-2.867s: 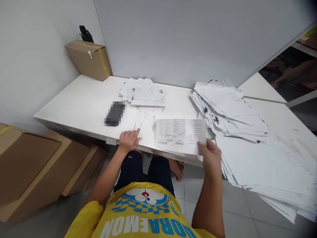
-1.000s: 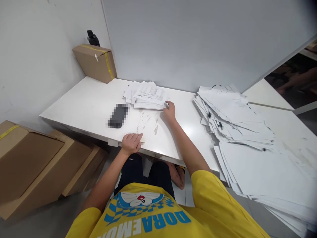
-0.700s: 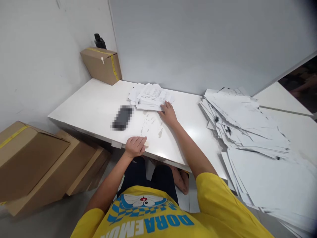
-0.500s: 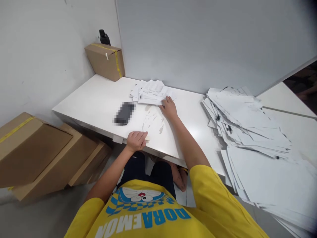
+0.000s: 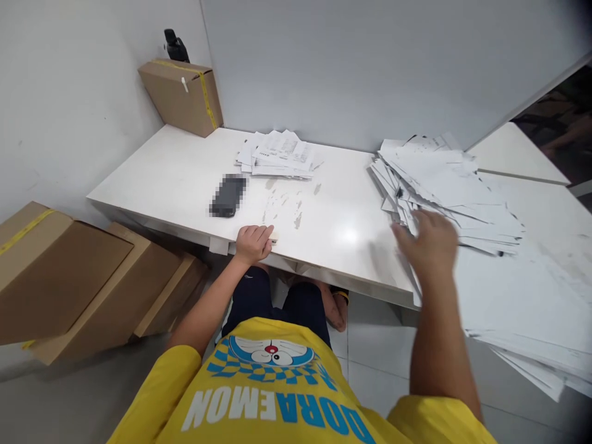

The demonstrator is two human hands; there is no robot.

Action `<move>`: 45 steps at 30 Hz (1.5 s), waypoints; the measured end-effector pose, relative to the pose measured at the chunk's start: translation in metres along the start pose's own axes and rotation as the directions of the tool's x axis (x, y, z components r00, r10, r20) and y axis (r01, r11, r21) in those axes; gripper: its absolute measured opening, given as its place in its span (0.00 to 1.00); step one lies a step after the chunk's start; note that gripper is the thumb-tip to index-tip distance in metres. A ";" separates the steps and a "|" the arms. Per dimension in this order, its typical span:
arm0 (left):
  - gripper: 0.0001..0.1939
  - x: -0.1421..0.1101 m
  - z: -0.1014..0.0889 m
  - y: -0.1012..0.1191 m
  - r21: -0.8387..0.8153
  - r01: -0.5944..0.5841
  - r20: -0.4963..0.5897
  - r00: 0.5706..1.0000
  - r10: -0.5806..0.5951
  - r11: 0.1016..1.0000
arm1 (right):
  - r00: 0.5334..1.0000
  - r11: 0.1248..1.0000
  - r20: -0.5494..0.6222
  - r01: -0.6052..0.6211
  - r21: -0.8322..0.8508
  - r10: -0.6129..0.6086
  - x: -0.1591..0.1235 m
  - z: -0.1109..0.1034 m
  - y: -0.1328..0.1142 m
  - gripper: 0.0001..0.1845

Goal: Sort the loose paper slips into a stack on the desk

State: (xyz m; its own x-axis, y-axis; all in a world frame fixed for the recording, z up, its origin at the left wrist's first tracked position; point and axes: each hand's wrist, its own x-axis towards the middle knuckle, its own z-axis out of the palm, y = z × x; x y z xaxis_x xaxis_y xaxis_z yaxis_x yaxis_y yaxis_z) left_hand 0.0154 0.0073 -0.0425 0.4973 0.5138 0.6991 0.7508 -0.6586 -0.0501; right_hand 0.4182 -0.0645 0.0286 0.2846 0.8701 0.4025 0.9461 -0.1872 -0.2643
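Papers [image 5: 284, 155] near taped cardboard box [image 5: 180, 98], contents hidden — right hand [image 5: 429, 243] open, left hand [image 5: 253, 245] curled, grip unclear

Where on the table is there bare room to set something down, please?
The table is bare left of the phone, in front of the box, and between the small stack and the big pile, with the right hand at that patch's right border. The right side is crowded with paper.

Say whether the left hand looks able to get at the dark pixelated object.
Likely yes: the left hand rests at the near edge of the table, close to the dark object, with nothing between them.
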 end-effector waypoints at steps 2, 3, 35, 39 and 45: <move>0.21 0.000 0.000 0.000 0.000 -0.007 -0.023 1.000 0.007 1.000 | 0.984 0.982 0.022 -0.177 -0.072 0.179 -0.022 -0.014 0.052 0.44; 0.20 0.000 0.000 0.000 -0.002 -0.012 -0.036 0.999 0.012 1.000 | 0.946 0.944 0.080 -0.302 -0.132 0.314 -0.035 -0.016 0.069 0.46; 0.22 -0.002 0.005 -0.003 -0.051 0.060 0.027 0.998 -0.059 0.997 | 0.996 0.957 0.088 0.027 -0.288 -0.002 -0.109 -0.005 0.060 0.29; 0.21 -0.002 0.006 -0.003 -0.048 0.051 0.013 0.999 -0.050 0.998 | 0.993 0.952 0.096 0.093 -0.292 -0.068 -0.111 -0.009 0.053 0.28; 0.21 -0.002 0.006 -0.004 -0.039 -0.006 -0.081 0.997 0.003 0.999 | 0.974 0.959 0.094 0.220 -0.179 -0.206 -0.131 -0.009 0.041 0.27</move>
State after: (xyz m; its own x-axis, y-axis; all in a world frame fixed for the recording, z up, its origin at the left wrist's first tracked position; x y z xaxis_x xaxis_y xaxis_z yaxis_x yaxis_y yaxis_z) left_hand 0.0136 0.0124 -0.0479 0.4631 0.4656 0.7541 0.7303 -0.6826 -0.0271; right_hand 0.4208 -0.1902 -0.0267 0.0676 0.9290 0.3638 0.9976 -0.0695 -0.0080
